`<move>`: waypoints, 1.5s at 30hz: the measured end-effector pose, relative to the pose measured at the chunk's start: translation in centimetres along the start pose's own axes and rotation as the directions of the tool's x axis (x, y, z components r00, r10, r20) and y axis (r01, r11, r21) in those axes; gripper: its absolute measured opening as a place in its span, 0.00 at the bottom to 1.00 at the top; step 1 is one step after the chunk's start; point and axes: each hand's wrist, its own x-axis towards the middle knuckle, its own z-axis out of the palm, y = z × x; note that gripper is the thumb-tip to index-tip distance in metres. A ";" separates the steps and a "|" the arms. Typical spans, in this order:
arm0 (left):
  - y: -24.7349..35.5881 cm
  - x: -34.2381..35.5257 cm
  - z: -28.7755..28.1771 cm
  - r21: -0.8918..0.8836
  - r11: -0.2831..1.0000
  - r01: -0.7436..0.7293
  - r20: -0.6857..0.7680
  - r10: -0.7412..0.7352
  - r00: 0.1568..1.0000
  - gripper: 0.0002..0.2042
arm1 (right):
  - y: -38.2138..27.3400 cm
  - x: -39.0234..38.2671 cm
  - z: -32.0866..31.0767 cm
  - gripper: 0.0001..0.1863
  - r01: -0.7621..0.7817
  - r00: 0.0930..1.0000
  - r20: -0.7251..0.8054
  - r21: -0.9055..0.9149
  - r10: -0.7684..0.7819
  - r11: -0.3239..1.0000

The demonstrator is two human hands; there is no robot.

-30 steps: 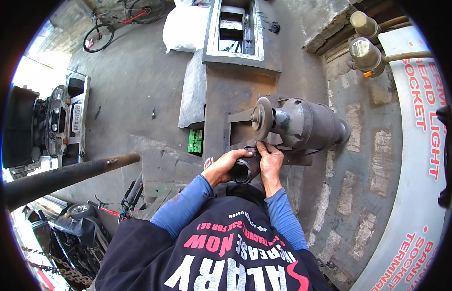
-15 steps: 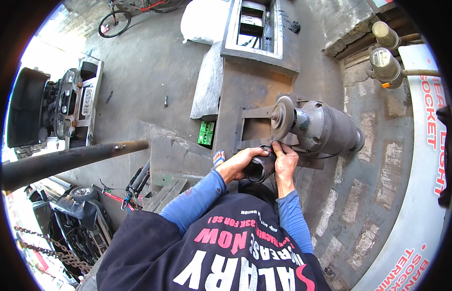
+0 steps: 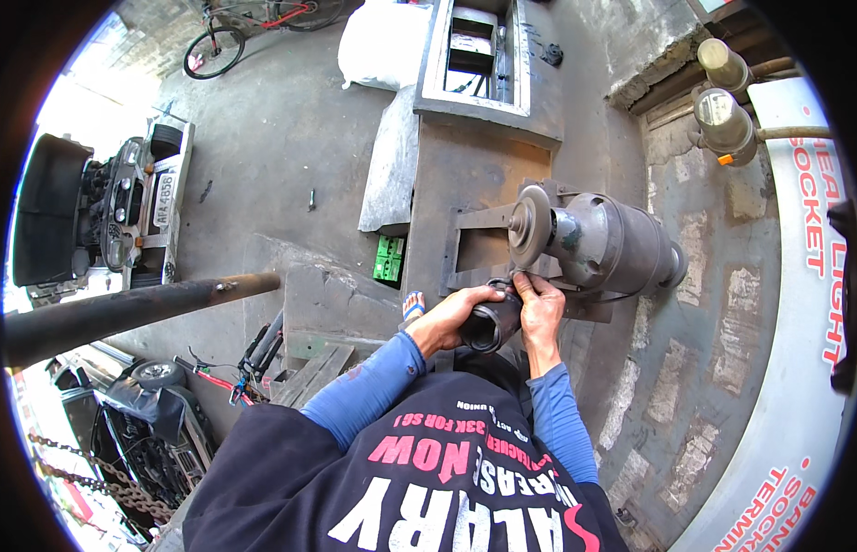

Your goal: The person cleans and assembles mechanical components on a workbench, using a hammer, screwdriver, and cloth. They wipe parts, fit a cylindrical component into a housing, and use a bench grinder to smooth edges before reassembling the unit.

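Observation:
A dark, hollow cylindrical metal part [image 3: 488,328] sits in front of me, just below the wheel [image 3: 528,225] of a grey bench grinder [image 3: 605,239]. My left hand [image 3: 451,315] grips the part from the left, thumb over its top. My right hand [image 3: 542,317] is closed at the part's right upper edge, fingertips close under the wheel; whether they touch the wheel or its rest I cannot tell. The grinder stands on a metal stand [image 3: 470,258].
A rusty pole [image 3: 143,310] reaches in from the left. Around are a truck front [image 3: 125,212], bicycles [image 3: 217,51], a green battery [image 3: 389,258], a white sack [image 3: 378,41], a framed opening [image 3: 511,106], meters [image 3: 726,120] and a curved signboard [image 3: 787,294].
Since a second ago the whole view has shifted, with the surroundings appearing further right. My hands keep their grip on the part below the wheel, with little visible movement.

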 end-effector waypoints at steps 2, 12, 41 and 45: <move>-0.6 -0.7 -0.3 -0.007 0.998 0.066 -0.064 -0.066 0.996 0.24 | -0.3 -0.9 -0.4 0.11 0.091 0.992 0.092 0.003 -0.091 0.996; -1.7 -4.0 0.9 -0.041 0.985 -0.169 0.051 0.171 0.984 0.34 | -2.0 -3.8 -1.4 0.09 0.218 0.939 0.224 0.199 -0.261 0.955; -1.6 -1.6 -1.5 0.827 0.006 -0.562 0.231 0.908 0.349 0.43 | 0.1 -6.0 -1.4 0.12 -0.256 0.961 0.235 0.562 0.146 0.786; -1.3 -1.0 -1.2 0.832 -0.027 -0.555 0.242 0.917 0.317 0.42 | -0.5 -4.9 0.0 0.08 -0.135 0.991 0.084 0.463 0.109 0.876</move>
